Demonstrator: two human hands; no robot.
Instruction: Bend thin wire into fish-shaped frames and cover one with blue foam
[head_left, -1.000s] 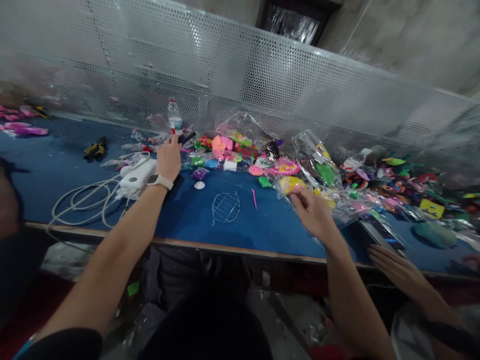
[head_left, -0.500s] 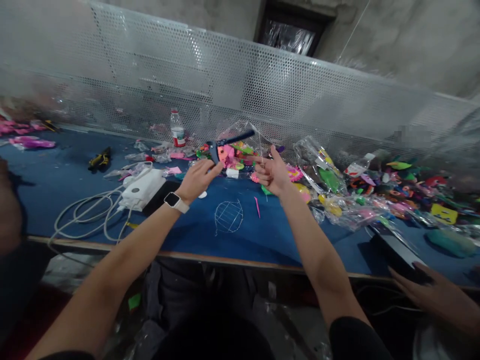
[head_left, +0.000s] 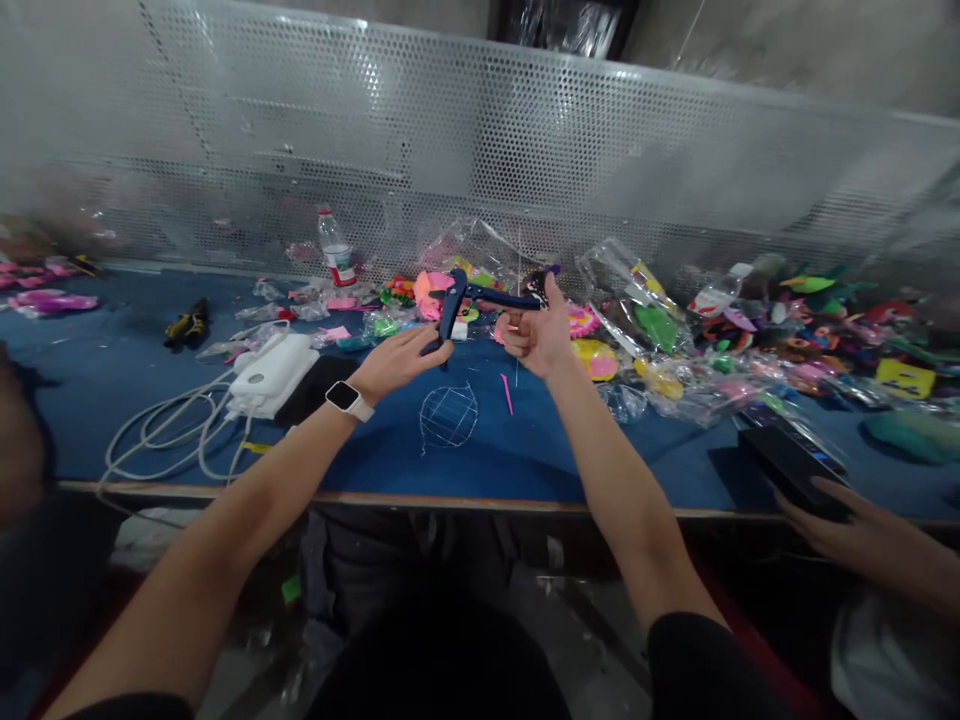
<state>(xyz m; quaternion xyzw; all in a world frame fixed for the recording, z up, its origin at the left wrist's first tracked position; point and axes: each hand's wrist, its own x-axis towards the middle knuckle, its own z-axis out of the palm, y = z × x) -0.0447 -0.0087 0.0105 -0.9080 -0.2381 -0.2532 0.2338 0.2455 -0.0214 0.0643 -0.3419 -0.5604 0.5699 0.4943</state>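
My left hand (head_left: 405, 362), with a watch on its wrist, is closed on one arm of a dark blue plier-like tool (head_left: 452, 305). The tool's two arms are spread wide, and its other arm reaches right to the fingers of my right hand (head_left: 541, 335). That hand has its thumb up and its other fingers curled. A thin pale strand (head_left: 519, 250) runs upright past these fingers and seems pinched in them. On the blue table below lie a round wire piece with crossed strands (head_left: 448, 417) and a slim pink stick (head_left: 507, 394).
A white power adapter (head_left: 271, 368) with coiled cables stands left, near yellow-black pliers (head_left: 187, 325) and a bottle (head_left: 335, 248). Colourful wrapped pieces (head_left: 660, 330) line the perforated metal panel (head_left: 450, 130). At right, another person's hand (head_left: 862, 540) holds a black phone-like object (head_left: 795, 470).
The tool's free arm has swung down from slanting upward to nearly level, and now meets my right hand. The view has shifted slightly.
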